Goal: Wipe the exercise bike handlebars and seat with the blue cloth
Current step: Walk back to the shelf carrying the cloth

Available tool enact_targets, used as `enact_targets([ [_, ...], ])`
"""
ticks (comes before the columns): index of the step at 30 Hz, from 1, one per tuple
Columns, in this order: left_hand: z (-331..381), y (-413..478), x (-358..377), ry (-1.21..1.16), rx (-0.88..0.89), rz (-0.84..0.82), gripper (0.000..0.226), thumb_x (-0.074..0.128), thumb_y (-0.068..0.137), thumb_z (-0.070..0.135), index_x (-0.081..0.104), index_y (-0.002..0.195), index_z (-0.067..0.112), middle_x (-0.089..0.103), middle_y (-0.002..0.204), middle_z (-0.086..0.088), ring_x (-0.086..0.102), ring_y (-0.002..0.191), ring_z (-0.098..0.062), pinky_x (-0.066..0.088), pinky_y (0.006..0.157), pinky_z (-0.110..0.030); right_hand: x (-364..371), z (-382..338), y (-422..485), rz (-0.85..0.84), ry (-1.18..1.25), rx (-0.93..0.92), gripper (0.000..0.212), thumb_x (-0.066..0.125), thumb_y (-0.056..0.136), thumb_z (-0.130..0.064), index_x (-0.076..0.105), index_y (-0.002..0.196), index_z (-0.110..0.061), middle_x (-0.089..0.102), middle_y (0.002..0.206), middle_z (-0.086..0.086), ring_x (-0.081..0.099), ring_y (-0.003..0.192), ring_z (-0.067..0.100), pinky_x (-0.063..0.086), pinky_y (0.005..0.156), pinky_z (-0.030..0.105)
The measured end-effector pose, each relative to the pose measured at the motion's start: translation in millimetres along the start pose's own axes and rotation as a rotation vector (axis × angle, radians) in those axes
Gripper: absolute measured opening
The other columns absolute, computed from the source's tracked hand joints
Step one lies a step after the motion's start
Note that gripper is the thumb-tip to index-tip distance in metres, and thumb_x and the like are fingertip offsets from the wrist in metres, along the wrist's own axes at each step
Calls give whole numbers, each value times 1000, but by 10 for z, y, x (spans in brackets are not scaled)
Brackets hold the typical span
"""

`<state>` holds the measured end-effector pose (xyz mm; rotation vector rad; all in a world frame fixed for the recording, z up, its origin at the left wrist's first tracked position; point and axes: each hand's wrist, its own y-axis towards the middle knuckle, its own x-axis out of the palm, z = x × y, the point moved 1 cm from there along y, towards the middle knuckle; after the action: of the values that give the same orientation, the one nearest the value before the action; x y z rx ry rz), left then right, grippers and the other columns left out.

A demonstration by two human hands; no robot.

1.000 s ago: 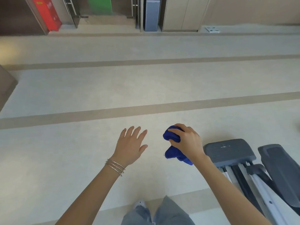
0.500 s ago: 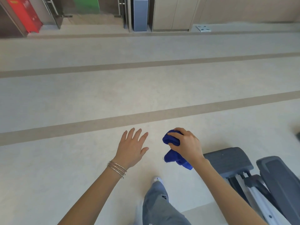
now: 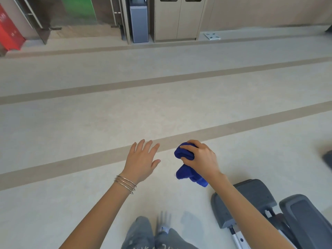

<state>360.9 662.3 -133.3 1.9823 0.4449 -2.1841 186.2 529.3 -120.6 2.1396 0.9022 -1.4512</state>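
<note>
My right hand (image 3: pixel 202 159) is closed around a bunched blue cloth (image 3: pixel 186 166), held out in front of me above the floor; part of the cloth hangs below the fist. My left hand (image 3: pixel 142 161) is stretched forward beside it, palm down, fingers spread, holding nothing, with thin bangles on the wrist. Grey pedals and a pale frame of an exercise machine (image 3: pixel 256 198) sit at the lower right, partly behind my right forearm. No handlebars or seat are in view.
Pale floor with tan stripes (image 3: pixel 161 108) stretches ahead. At the far wall stand a beige cabinet (image 3: pixel 177 18), a grey-blue unit (image 3: pixel 139 24), a red box (image 3: pixel 9 33) and a green panel (image 3: pixel 80 9). My legs in grey trousers (image 3: pixel 143 234) show at the bottom.
The view has shifted forward and slightly right as I step; the machine's pedals have slid lower in frame. Both hands keep the same pose, the cloth still in the right.
</note>
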Motion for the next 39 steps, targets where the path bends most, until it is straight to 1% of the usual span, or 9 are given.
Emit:
enact_targets([
  [8, -132, 948, -23, 25, 48, -35, 58, 29, 97, 49, 16, 148, 25, 25, 155, -4, 17, 143, -27, 15, 116, -43, -32, 314, 814, 10, 33, 59, 31, 62, 80, -36, 63, 111, -38, 56, 122, -17, 57, 99, 16, 42, 72, 24],
  [11, -232, 1420, -77, 26, 74, -26, 58, 30, 97, 49, 16, 148, 25, 25, 155, -4, 18, 143, -28, 15, 116, -44, -96, 389, 1248, 28, 25, 70, 31, 62, 80, -36, 63, 111, -38, 56, 122, -17, 57, 98, 16, 43, 71, 25],
  [15, -420, 2113, -228, 6, 108, -2, 58, 32, 96, 48, 19, 147, 24, 28, 154, -6, 19, 143, -29, 15, 116, -43, -225, 445, 1889, 41, 2, 93, 31, 61, 82, -38, 62, 113, -38, 54, 125, -16, 57, 100, 15, 39, 70, 23],
  [19, -635, 2805, -417, 23, 140, 17, 58, 30, 96, 49, 17, 148, 25, 25, 155, -4, 18, 143, -27, 14, 116, -43, -374, 456, 2529, 66, 10, 109, 32, 61, 82, -38, 62, 114, -38, 54, 125, -16, 57, 102, 16, 46, 74, 25],
  [24, -862, 3539, -626, 27, 161, 28, 59, 31, 96, 49, 16, 148, 25, 25, 155, -4, 17, 143, -28, 14, 116, -44, -478, 482, 3212, 91, 12, 125, 33, 61, 82, -39, 62, 115, -37, 53, 127, -16, 56, 104, 15, 49, 77, 28],
  [27, -949, 3743, -677, -13, 165, 32, 58, 33, 96, 48, 20, 147, 25, 28, 154, -5, 20, 142, -30, 16, 116, -45, -484, 507, 3453, 78, 21, 132, 33, 61, 82, -39, 62, 115, -38, 53, 126, -17, 56, 104, 14, 49, 77, 29],
  [30, -1081, 3943, -635, 13, 158, 1, 59, 31, 96, 49, 17, 148, 25, 26, 155, -4, 18, 143, -28, 15, 116, -44, -450, 547, 3692, 63, 37, 144, 32, 62, 81, -39, 62, 113, -39, 54, 124, -18, 57, 101, 14, 49, 75, 29],
  [35, -1193, 4313, -534, 1, 122, -49, 59, 31, 96, 50, 16, 148, 25, 25, 155, -4, 18, 143, -28, 15, 116, -44, -401, 699, 4112, -4, 46, 131, 33, 61, 82, -39, 62, 115, -39, 54, 125, -17, 57, 103, 14, 51, 79, 32],
  [39, -1196, 4742, -491, 12, 102, -82, 59, 29, 96, 50, 15, 148, 26, 23, 156, -4, 16, 144, -28, 15, 117, -44, -417, 927, 4585, -16, 29, 113, 33, 61, 82, -42, 61, 115, -41, 53, 125, -18, 57, 103, 13, 47, 74, 27],
])
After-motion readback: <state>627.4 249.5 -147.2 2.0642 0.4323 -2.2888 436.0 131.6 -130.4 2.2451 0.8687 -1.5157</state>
